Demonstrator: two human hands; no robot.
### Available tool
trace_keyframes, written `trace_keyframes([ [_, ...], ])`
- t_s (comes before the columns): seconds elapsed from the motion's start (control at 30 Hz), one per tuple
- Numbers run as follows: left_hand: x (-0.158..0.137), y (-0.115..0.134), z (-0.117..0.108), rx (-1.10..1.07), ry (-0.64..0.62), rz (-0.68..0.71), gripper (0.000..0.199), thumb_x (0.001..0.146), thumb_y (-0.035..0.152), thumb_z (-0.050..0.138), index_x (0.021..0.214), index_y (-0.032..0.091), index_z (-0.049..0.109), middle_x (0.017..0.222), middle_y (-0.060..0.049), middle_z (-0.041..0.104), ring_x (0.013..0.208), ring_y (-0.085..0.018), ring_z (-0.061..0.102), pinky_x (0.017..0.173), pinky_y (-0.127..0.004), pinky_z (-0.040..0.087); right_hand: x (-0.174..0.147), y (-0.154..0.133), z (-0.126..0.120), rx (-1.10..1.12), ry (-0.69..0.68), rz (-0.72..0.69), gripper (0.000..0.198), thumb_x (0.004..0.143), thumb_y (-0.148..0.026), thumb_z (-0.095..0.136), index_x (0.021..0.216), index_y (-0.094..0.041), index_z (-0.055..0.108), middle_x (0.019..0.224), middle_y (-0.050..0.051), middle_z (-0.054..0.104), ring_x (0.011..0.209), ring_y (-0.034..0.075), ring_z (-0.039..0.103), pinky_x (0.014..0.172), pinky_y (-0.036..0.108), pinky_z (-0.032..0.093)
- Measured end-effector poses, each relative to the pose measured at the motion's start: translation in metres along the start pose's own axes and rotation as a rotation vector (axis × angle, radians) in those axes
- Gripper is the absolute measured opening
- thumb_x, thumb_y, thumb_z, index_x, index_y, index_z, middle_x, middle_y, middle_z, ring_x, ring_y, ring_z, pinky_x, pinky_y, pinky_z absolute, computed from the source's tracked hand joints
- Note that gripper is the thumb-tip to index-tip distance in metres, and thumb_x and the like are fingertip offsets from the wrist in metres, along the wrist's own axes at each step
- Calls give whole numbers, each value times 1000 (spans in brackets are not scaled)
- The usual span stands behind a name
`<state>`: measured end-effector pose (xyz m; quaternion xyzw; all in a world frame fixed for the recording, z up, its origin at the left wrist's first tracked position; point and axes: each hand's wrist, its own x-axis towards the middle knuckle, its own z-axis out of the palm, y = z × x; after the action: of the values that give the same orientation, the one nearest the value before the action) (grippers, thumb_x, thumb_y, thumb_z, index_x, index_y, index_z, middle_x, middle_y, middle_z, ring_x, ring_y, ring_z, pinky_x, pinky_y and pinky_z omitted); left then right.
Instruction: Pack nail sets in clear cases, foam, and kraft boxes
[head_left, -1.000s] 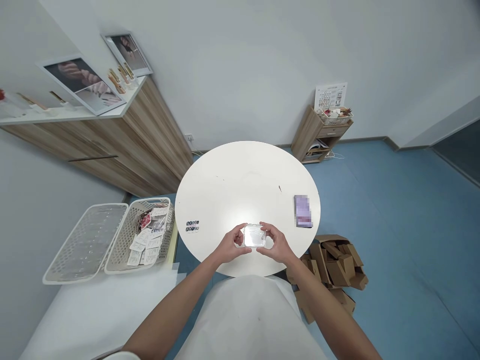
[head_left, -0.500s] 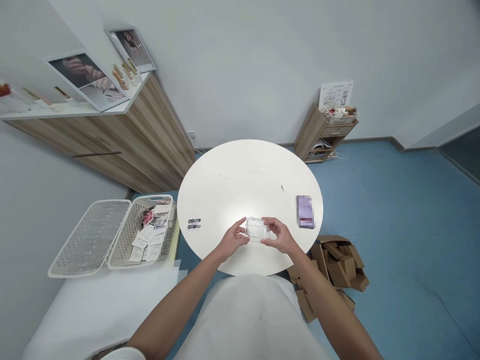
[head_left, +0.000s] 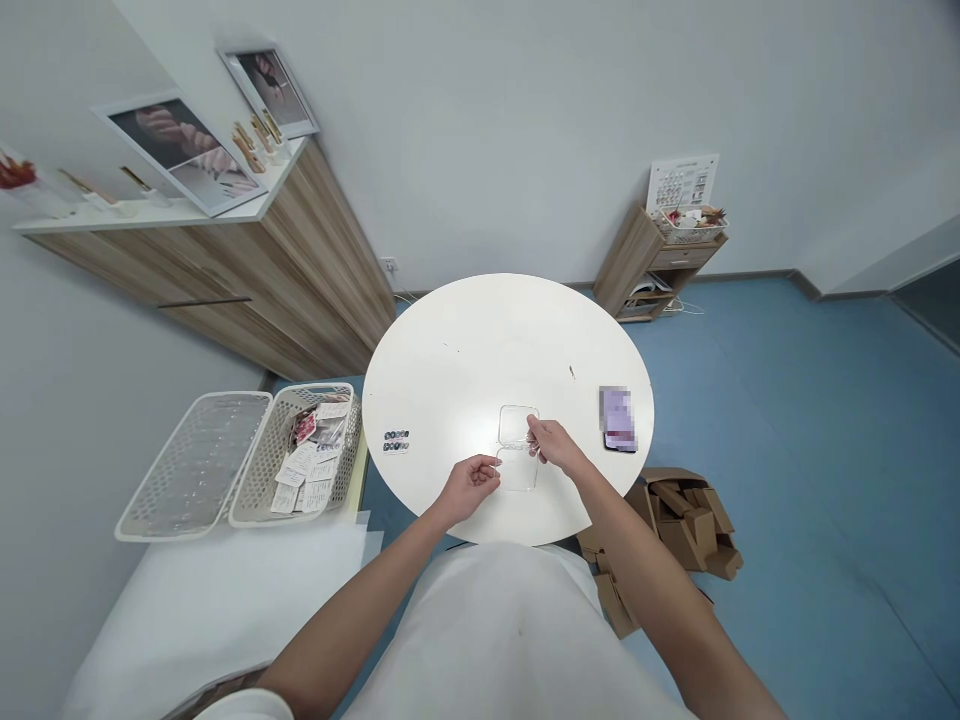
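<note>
A clear plastic box (head_left: 517, 470) lies opened out near the front of the white round table (head_left: 502, 330), its transparent lid (head_left: 517, 424) folded back on the far side. My right hand (head_left: 553, 443) pinches the box at its right edge, close to the hinge between lid and base. At the left side of the base, my left hand (head_left: 471, 487) has its fingers curled against the edge. Nothing can be made out inside the box. On the table's left part is a small sheet of dark, round-looking pieces (head_left: 396, 441).
A purple pack (head_left: 618, 418), partly pixelated, sits at the table's right. Left of the table stands a white basket (head_left: 247, 490) of cards and packets. Cardboard boxes (head_left: 690, 520) lie on the floor at right. Behind are a wooden cabinet (head_left: 315, 270) and a small shelf unit (head_left: 630, 265).
The clear box has gone from closed between both hands to opened, its lid swung away from me. My right hand has shifted slightly up toward the hinge.
</note>
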<state>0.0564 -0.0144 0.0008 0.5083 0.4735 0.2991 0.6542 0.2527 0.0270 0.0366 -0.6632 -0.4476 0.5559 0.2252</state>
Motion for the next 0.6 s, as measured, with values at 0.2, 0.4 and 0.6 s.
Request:
trace_keyframes([
  [0.2,-4,-3,0,-56,30,-41,36,65,31,67,96,15,59,73,-1,58,67,-10,56,68,-25,45,-2,12,3,157,-4,195,54,76,-65,32,79,-17,55,56,2,55,38,8,37,44,25,36],
  [0.4,-6,2,-3,-72,66,-66,42,66,31,66,103,17,56,74,-1,59,71,-11,57,73,-28,45,-41,32,21,82,238,-172,45,74,-46,49,113,-23,49,98,4,57,66,11,51,63,27,44],
  [0.6,-7,-2,2,76,13,30,60,74,28,57,128,22,34,83,-2,57,67,-9,55,70,-26,45,-60,51,41,112,251,-222,50,74,-30,48,124,-22,43,99,5,54,59,8,48,59,26,45],
])
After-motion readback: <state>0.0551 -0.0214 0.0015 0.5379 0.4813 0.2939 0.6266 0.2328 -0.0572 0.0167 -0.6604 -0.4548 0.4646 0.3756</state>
